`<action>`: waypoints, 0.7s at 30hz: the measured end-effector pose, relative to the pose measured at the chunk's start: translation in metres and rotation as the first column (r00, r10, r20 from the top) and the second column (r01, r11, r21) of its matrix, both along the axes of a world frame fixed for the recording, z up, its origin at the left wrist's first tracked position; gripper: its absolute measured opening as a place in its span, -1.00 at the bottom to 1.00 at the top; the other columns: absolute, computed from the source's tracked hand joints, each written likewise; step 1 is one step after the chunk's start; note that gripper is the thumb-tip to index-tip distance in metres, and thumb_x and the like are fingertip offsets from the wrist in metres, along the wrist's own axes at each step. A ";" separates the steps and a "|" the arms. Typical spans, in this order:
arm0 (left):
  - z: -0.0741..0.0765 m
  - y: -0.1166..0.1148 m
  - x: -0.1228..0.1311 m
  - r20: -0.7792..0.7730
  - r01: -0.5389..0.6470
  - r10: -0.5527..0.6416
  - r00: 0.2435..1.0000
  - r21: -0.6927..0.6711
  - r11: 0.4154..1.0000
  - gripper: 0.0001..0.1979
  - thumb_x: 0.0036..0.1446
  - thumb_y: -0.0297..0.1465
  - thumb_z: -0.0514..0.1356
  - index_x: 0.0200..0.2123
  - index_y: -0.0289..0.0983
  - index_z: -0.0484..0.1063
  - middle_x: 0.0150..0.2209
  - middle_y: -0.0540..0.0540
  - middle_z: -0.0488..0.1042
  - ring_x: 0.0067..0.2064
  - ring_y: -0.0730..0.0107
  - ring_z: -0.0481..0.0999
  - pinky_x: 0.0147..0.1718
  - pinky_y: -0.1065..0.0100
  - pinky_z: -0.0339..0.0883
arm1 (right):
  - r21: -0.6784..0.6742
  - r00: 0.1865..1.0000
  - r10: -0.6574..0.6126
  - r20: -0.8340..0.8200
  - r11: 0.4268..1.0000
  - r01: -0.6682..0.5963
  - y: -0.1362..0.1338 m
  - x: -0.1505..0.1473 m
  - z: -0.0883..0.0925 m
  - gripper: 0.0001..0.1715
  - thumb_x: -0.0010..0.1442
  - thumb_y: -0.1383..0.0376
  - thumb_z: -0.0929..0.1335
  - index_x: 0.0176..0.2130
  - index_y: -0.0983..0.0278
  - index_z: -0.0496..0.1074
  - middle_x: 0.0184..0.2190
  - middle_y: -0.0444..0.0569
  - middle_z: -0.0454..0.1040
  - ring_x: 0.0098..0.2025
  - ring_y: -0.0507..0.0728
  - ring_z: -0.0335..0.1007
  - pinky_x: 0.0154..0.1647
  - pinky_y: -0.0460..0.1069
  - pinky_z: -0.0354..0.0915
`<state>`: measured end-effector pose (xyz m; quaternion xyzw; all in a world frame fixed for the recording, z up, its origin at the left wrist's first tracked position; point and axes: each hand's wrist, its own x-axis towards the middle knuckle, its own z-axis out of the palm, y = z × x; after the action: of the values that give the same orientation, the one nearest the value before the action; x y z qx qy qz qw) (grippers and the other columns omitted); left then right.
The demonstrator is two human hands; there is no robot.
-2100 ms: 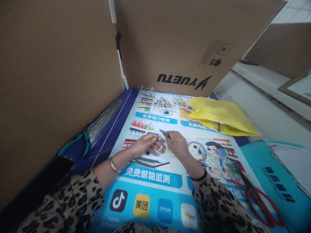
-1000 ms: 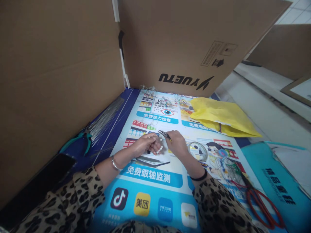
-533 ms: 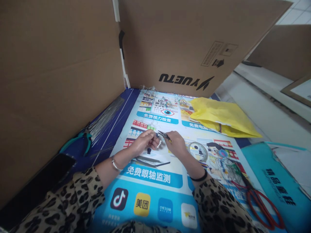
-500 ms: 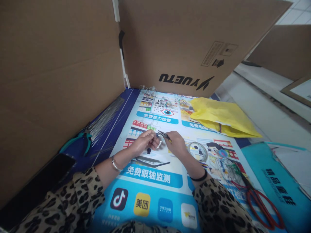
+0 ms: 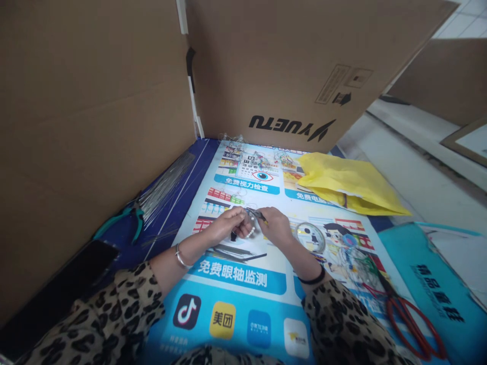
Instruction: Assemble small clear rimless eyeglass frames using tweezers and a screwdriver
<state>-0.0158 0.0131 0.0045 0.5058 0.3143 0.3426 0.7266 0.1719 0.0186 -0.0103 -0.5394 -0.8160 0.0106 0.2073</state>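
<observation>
My left hand (image 5: 231, 224) is closed, its fingers pinching a short string of white beads (image 5: 251, 232) that hangs at the fingertips. Pliers (image 5: 255, 213) with dark jaws sit in my right hand (image 5: 276, 226), which is wrapped round their handles. The jaws point left and meet the work at my left fingertips; whether they grip it is too small to tell. Below my hands several thin dark strips (image 5: 238, 253) lie on the printed poster sheet (image 5: 243, 275). Just right of my right hand lies a clear round spool (image 5: 310, 238).
Cardboard walls (image 5: 281, 66) stand at the back and left. Teal-handled pliers (image 5: 122, 223) lie beside a bundle of thin wires (image 5: 163, 185) on the left. A yellow bag (image 5: 353, 182), red-handled scissors (image 5: 414, 324) and a turquoise packet (image 5: 426, 284) are on the right. Tangled beaded wires (image 5: 262, 158) lie at the back.
The plier tips have shifted slightly down and left, closer to my left fingertips. The bead string has moved a little lower and to the right.
</observation>
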 end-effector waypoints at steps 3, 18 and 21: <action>0.000 0.000 0.000 0.004 -0.006 0.006 1.000 0.005 1.000 -0.70 0.12 -0.17 0.05 -0.40 -0.33 0.26 -0.45 -0.09 0.44 -0.49 0.46 0.45 -0.51 0.44 0.30 | -0.002 0.999 -0.029 0.021 1.000 0.029 -0.002 -0.002 0.001 -0.79 0.09 0.33 0.26 -0.24 0.21 0.42 -0.34 -0.06 0.49 -0.25 0.11 0.34 -0.26 -0.06 0.18; 0.000 0.000 0.000 -0.007 -0.009 0.009 1.000 0.029 1.000 -0.63 0.11 -0.10 0.03 -0.42 -0.32 0.25 -0.46 -0.08 0.43 -0.48 0.46 0.44 -0.50 0.43 0.29 | -0.034 0.998 -0.058 0.013 0.998 0.059 0.000 -0.002 -0.002 -0.77 0.14 0.27 0.23 -0.23 0.22 0.41 -0.31 -0.04 0.49 -0.23 0.12 0.35 -0.27 -0.05 0.19; 0.001 -0.001 0.001 -0.038 0.020 -0.018 0.999 0.039 0.999 -0.63 0.09 -0.09 0.05 -0.42 -0.33 0.26 -0.46 -0.09 0.44 -0.48 0.47 0.44 -0.49 0.44 0.29 | -0.044 0.999 -0.042 0.021 0.998 0.042 0.000 -0.001 -0.002 -0.78 0.12 0.29 0.24 -0.24 0.21 0.41 -0.31 -0.05 0.49 -0.23 0.11 0.34 -0.27 -0.06 0.18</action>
<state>-0.0151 0.0123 0.0059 0.5294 0.3161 0.3324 0.7137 0.1706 0.0190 -0.0122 -0.5610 -0.8061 0.0189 0.1874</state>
